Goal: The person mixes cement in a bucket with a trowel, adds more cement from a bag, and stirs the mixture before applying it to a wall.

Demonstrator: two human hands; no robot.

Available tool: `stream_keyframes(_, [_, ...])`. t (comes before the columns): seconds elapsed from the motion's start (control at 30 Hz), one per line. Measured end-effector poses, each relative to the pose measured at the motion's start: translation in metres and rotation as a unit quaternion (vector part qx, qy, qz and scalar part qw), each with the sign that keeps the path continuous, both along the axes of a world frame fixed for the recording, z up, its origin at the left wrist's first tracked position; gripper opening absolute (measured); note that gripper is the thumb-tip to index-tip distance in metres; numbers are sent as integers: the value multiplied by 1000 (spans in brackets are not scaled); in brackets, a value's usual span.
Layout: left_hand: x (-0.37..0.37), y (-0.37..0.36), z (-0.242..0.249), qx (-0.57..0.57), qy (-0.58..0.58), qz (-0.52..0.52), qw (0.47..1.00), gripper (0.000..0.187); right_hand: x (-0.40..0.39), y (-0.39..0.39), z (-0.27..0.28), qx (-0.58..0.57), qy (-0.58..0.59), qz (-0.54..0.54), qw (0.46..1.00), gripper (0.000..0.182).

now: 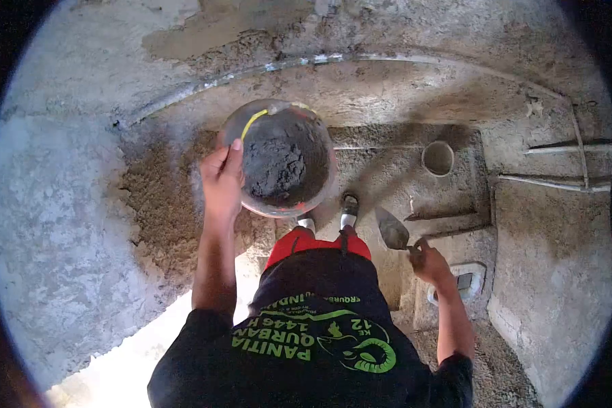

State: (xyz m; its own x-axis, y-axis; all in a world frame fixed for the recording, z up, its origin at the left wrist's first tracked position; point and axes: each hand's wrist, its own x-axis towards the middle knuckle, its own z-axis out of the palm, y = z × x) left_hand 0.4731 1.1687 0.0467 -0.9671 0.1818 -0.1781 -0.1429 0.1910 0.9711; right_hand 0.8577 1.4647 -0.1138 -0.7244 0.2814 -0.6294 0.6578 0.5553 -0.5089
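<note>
My left hand (223, 175) is closed round the yellow handle of a round bucket (325, 170), whose mouth faces up toward me. Inside it lies a heap of dark grey wet mortar (276, 162). On the other side, my right hand (430, 264) grips a pointed trowel (392, 229) by its handle. The trowel's blade points away from me, over the floor, apart from the bucket. Some grey residue seems to coat the blade.
A heap of sand or rubble (160, 197) lies on the left by the rough wall (54, 204). A round pipe opening (438, 158) and a squat toilet (474, 282) are at the right. Pipes (557, 181) run along the right wall. My shoes (349, 207) stand below.
</note>
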Motion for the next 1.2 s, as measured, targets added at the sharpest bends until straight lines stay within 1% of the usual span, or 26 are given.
stream_keyframes(0.07, [-1,-4,0,-33,80,-68,994,46,-14,7,30,-24,4,-13,1000,37])
stream_keyframes(0.13, [2,-1,4,-32,69,-53,996,46,-24,-9,44,-58,0,-32,998,34])
stream_keyframes(0.17, [1,3,6,-25,56,-37,997,47,-35,-16,45,-162,147,-82,972,29])
stream_keyframes(0.2, [2,6,7,-24,62,-42,997,47,-49,-22,47,-257,290,-128,913,24])
stream_keyframes(0.23, [4,8,8,5,35,-30,999,47,-74,-24,79,-238,275,-82,928,20])
stream_keyframes(0.27, [5,10,10,33,8,-20,999,48,-82,-29,79,-236,282,-84,926,20])
stream_keyframes(0.33, [13,15,10,16,18,-22,999,46,-95,-34,74,-395,204,-137,885,25])
stream_keyframes(0.4, [14,21,11,0,32,-18,999,44,-106,-41,52,-391,268,-128,871,30])
stream_keyframes(0.47, [20,28,8,54,-26,-20,998,44,-112,-38,35,-581,214,-104,778,35])
stream_keyframes(0.53, [27,44,12,43,-28,-12,999,44,-126,-45,40,-548,173,-138,807,41])
stream_keyframes(0.63, [26,49,17,46,-63,12,997,45,-120,-51,8,-587,46,-208,781,46])
stream_keyframes(0.67, [22,47,17,76,-82,1,994,46,-104,-48,-3,-589,43,-206,780,46])
stream_keyframes(0.73, [22,41,12,105,-108,-4,989,48,-63,-37,-27,-536,52,-142,830,42])
stream_keyframes(0.77, [25,40,5,14,26,-83,996,46,-45,-30,-24,-536,46,-141,831,42])
stream_keyframes(0.8, [25,40,2,-76,163,-162,970,45,-34,-20,-16,-453,24,-148,879,38])
stream_keyframes(0.83, [26,40,3,-75,162,-161,971,45,-26,-13,-4,-365,3,-156,918,34])
stream_keyframes(0.87, [29,41,6,-83,145,-170,971,47,-24,-5,6,-365,0,-155,918,34])
stream_keyframes(0.9, [31,41,10,-92,130,-179,971,48,-28,4,19,-228,85,-89,966,30])
stream_keyframes(0.93, [32,41,13,-92,131,-178,971,48,-39,12,39,-84,169,-20,982,27])
stream_keyframes(0.97, [32,41,17,-109,169,-207,957,47,-52,18,61,-85,171,-20,981,27])
stream_keyframes(1.0, [33,39,19,-129,206,-237,941,46,-76,18,97,-14,233,44,971,29])
stream_keyframes(1.03, [33,39,19,-118,186,-225,949,44,-98,13,124,55,291,107,949,31])
stream_keyframes(1.07, [33,36,19,-123,181,-225,950,44,-114,4,143,49,289,107,950,31])
stream_keyframes(1.13, [28,35,22,-125,224,-242,936,43,-147,-14,166,182,189,192,946,21])
stream_keyframes(1.17, [28,35,23,-125,223,-245,935,43,-161,-20,163,181,188,189,947,21])
stream_keyframes(1.2, [28,34,23,-119,221,-240,938,43,-174,-26,154,256,212,259,907,22])
